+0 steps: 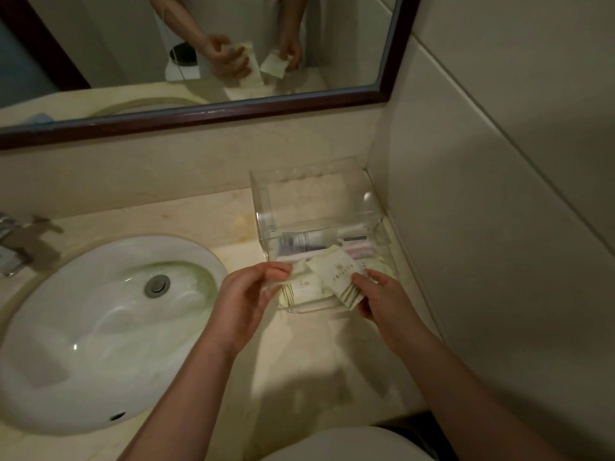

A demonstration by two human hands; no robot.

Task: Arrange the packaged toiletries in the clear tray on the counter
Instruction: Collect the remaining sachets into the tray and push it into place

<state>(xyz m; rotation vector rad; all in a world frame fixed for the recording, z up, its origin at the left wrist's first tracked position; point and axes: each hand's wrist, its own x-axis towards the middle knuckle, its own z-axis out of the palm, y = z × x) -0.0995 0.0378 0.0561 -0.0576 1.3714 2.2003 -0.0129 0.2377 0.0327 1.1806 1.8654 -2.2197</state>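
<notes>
A clear plastic tray (376, 224) with tall walls stands on the beige counter (299, 361), in the corner by the wall. Inside it lie long pink and white wrapped items (352, 249) and cream packets. My left hand (248, 299) pinches a cream packet (304, 287) at the tray's front edge. My right hand (376, 296) grips another cream packet with gold stripes (339, 276), tilted over the tray's front part. The mirror (199, 44) reflects both hands holding packets.
A white oval sink (100, 327) with a metal drain (157, 285) fills the counter's left half. A chrome tap (13, 244) sits at the far left. The tiled wall (499, 227) rises close on the right. A dark-framed mirror hangs above.
</notes>
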